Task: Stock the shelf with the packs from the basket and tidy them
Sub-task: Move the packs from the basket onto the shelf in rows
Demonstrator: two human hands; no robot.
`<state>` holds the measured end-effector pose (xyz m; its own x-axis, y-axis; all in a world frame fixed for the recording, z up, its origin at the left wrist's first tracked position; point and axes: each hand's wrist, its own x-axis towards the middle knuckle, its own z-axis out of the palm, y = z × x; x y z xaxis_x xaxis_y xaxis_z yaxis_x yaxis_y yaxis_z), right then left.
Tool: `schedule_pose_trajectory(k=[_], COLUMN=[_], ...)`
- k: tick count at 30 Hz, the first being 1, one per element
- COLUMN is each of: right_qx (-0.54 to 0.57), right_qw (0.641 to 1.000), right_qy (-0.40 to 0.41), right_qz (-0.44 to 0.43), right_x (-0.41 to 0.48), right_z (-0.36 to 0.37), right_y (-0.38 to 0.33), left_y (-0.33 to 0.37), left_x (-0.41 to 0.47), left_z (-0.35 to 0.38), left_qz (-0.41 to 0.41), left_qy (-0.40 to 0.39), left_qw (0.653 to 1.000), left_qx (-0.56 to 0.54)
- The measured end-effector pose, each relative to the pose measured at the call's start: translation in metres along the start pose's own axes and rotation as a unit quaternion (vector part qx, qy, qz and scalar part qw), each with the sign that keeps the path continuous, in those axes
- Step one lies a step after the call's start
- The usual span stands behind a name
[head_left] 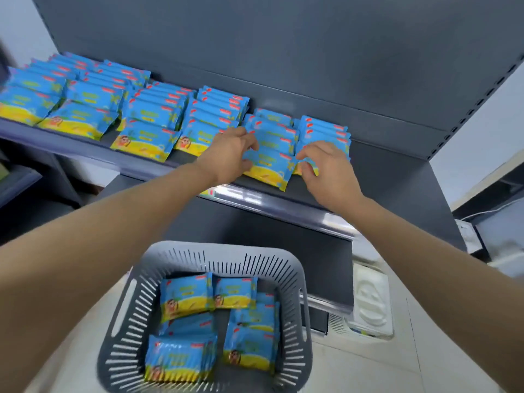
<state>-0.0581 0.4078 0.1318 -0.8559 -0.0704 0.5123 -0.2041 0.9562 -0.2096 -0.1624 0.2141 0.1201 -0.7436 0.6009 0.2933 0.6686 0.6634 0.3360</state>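
My left hand (232, 154) gripped a front pack (269, 167) and my right hand (326, 168) pinched the end pack (299, 169) at the shelf (377, 171) lip, where I judged a nudge could drop either.

A pale floor (397, 364) fills the lower part of the view. On it, low on the right, lies a white moulded piece (371, 302) with raised ribs, perhaps a plastic tray or lid; the blur hides its detail. White wall (25, 26) shows at the upper left and again on the right. At the right edge stands dark furniture (507, 191) with a pale top edge, and a thin white cable (487, 209) runs across it. At the far left a second dark unit (19, 180) sits lower down.
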Motion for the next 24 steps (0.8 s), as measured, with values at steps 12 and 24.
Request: schedule_pose_trajectory(k=[12, 24], right_qx=[0.025, -0.047], right_qw=[0.965, 0.764], right_qy=[-0.259, -0.639], right_qz=[-0.014, 0.076], right_x=[-0.132, -0.212], right_z=[0.117, 0.183], right_y=[-0.087, -0.094], left_y=[-0.058, -0.070], left_x=[-0.212, -0.282], left_z=[0.072, 0.142], left_qz=[-0.148, -0.131], left_qy=[-0.390, -0.559], left_qw=[0.908, 0.818], left_qx=[-0.024, 0.028])
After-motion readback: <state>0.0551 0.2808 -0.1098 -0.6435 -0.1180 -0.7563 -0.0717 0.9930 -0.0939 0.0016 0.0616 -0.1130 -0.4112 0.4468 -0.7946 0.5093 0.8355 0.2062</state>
